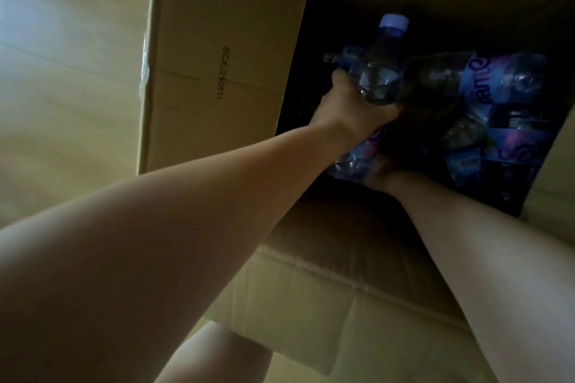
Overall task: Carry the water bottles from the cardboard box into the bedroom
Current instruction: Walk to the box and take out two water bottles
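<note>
Bottle (381,71) with a pale purple cap (393,22), clear-bodied, stands raised above the dark interior of the cardboard box (224,71), cap pointing toward 12 o'clock. Left hand (348,106) grips it round the lower body, fingers curled round the plastic, thumb side toward 10 o'clock; the left forearm runs in bare from 8 o'clock, extended nearly straight and reaching down over the box's near edge. Right hand (381,177) is at 6 o'clock of the gripped bottle, low inside the box and in deep shadow; it lies against a second bottle (357,162) with a blue and pink label, but whether its fingers are closed on that bottle cannot be told. Right forearm enters from 4 o'clock, also bare. At 3 o'clock of the raised bottle, further water bottles (485,96) lie on their sides in the box, wrapped in a blue and purple printed film; their number is not readable in the dim light. One opened flap (224,25) of the box stands at 9 o'clock, bearing a printed code. A second flap (326,289) folds out toward 6 o'clock beneath both forearms. Light wooden floor (62,87) extends at 9 o'clock of the box. A bare knee (214,354) shows at the lower edge, at 6 o'clock.
</note>
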### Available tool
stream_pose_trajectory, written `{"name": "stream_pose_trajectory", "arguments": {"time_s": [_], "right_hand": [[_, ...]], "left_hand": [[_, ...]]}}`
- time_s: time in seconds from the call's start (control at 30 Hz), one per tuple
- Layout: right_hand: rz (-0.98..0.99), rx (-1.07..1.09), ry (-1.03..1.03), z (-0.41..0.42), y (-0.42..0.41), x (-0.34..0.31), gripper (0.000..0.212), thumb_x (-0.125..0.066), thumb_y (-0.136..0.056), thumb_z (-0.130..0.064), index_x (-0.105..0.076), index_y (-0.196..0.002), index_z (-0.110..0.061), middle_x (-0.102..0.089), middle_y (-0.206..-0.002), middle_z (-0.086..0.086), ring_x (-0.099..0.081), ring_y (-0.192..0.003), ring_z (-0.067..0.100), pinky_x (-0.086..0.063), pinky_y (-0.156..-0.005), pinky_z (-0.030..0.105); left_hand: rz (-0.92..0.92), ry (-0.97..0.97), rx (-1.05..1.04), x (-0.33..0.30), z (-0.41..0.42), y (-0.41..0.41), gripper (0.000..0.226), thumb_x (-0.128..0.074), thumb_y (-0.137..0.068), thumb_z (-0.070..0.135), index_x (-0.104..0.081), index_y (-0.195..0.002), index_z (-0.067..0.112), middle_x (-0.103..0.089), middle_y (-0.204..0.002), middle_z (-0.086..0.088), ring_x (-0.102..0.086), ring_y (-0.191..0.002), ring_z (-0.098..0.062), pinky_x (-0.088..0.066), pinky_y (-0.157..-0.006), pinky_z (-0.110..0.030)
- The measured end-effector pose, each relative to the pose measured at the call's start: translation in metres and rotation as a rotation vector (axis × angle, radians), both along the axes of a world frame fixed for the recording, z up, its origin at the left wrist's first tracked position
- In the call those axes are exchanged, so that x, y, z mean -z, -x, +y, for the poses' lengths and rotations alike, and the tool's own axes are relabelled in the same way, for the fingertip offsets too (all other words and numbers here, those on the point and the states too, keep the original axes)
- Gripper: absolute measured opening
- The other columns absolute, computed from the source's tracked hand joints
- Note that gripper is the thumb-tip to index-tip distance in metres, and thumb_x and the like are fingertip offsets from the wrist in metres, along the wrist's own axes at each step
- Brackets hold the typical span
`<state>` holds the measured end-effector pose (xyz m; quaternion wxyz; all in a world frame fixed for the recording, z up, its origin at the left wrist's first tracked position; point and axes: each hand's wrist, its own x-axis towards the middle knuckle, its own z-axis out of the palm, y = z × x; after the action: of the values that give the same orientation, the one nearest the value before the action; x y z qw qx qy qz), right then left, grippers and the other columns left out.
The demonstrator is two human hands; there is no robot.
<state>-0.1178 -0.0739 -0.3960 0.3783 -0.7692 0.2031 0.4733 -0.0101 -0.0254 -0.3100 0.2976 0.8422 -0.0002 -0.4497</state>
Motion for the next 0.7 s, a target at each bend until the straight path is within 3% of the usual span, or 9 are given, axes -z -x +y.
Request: {"name": "stream_pose_trajectory", "arguments": {"time_s": [0.13, 0.23, 0.3, 0.4, 0.47, 0.5, 0.53, 0.6, 0.7], "right_hand": [[0.078, -0.055, -0.122, -0.004, 0.01, 0.032, 0.081, -0.069, -0.089, -0.031, -0.023, -0.154, -0.015, -0.024, -0.159, 0.01, -0.026, -0.144, 0.029, -0.023, -0.118, 0.038], [0.142, -0.006, -0.162, -0.006, 0.007, 0.043, 0.075, -0.069, -0.09, -0.022, -0.03, -0.152, -0.011, -0.031, -0.156, 0.012, -0.031, -0.142, 0.029, -0.023, -0.118, 0.036], [0.14, 0.009, -0.123, -0.007, 0.004, 0.049, 0.068, -0.06, -0.095, -0.011, -0.022, -0.15, 0.0, -0.026, -0.156, 0.018, -0.024, -0.145, 0.031, -0.017, -0.117, 0.034], [0.118, -0.007, -0.085, -0.011, 0.0, 0.036, 0.066, -0.06, -0.095, -0.022, -0.029, -0.149, 0.001, -0.031, -0.154, 0.017, -0.028, -0.143, 0.035, -0.025, -0.113, 0.034], [0.099, -0.037, -0.074, -0.015, -0.002, 0.018, 0.065, -0.062, -0.094, -0.027, -0.034, -0.148, -0.003, -0.037, -0.151, 0.019, -0.039, -0.136, 0.036, -0.041, -0.096, 0.023], [0.095, -0.038, -0.045, -0.016, -0.003, 0.01, 0.062, -0.063, -0.093, -0.026, -0.04, -0.144, -0.001, -0.043, -0.146, 0.02, -0.045, -0.13, 0.037, -0.046, -0.084, 0.02], [0.083, -0.032, -0.007, -0.018, -0.004, 0.004, 0.057, -0.066, -0.091, -0.023, -0.047, -0.139, 0.0, -0.05, -0.141, 0.021, -0.049, -0.126, 0.038, -0.046, -0.081, 0.023], [0.089, -0.035, 0.041, -0.025, -0.008, -0.021, 0.051, -0.068, -0.089, -0.021, -0.053, -0.131, 0.001, -0.056, -0.134, 0.021, -0.051, -0.124, 0.038, -0.043, -0.094, 0.034], [0.085, -0.072, 0.056, -0.033, -0.017, -0.059, 0.055, -0.057, -0.094, -0.039, -0.05, -0.135, -0.004, -0.058, -0.131, 0.017, -0.05, -0.126, 0.035, -0.038, -0.105, 0.037]], "left_hand": [[-0.002, 0.016, -0.01, 0.02, 0.0, -0.003, 0.081, -0.082, -0.071, 0.036, -0.033, -0.132, 0.016, -0.053, -0.108, 0.005, -0.052, -0.093, -0.011, -0.041, -0.078, -0.023], [0.013, 0.016, -0.036, 0.033, 0.002, 0.001, 0.077, -0.082, -0.072, 0.031, -0.035, -0.13, 0.013, -0.058, -0.12, -0.002, -0.058, -0.105, -0.018, -0.046, -0.084, -0.026], [0.033, 0.014, -0.05, 0.038, 0.004, 0.005, 0.075, -0.083, -0.072, 0.027, -0.036, -0.129, 0.012, -0.058, -0.122, -0.003, -0.059, -0.109, -0.019, -0.048, -0.089, -0.028], [0.055, 0.01, -0.062, 0.036, 0.006, 0.008, 0.075, -0.083, -0.072, 0.026, -0.035, -0.128, 0.012, -0.057, -0.119, -0.002, -0.058, -0.107, -0.017, -0.047, -0.087, -0.026], [0.043, 0.01, -0.055, 0.025, 0.006, 0.009, 0.074, -0.083, -0.071, 0.029, -0.035, -0.125, 0.014, -0.056, -0.116, 0.0, -0.056, -0.103, -0.014, -0.044, -0.085, -0.026], [0.04, 0.003, -0.045, 0.021, 0.006, 0.009, 0.074, -0.083, -0.07, 0.03, -0.035, -0.124, 0.015, -0.057, -0.117, 0.0, -0.055, -0.102, -0.014, -0.043, -0.085, -0.026], [0.043, -0.003, -0.032, 0.015, 0.007, 0.009, 0.073, -0.083, -0.07, 0.032, -0.035, -0.123, 0.017, -0.057, -0.118, 0.001, -0.055, -0.104, -0.014, -0.043, -0.086, -0.027], [0.047, -0.001, 0.001, -0.004, 0.003, 0.008, 0.068, -0.083, -0.069, 0.034, -0.035, -0.116, 0.023, -0.055, -0.11, 0.006, -0.055, -0.103, -0.014, -0.043, -0.085, -0.028], [0.033, 0.004, 0.034, -0.036, -0.006, 0.002, 0.065, -0.083, -0.068, 0.037, -0.033, -0.109, 0.026, -0.051, -0.097, 0.012, -0.053, -0.093, -0.012, -0.041, -0.078, -0.027]]}}
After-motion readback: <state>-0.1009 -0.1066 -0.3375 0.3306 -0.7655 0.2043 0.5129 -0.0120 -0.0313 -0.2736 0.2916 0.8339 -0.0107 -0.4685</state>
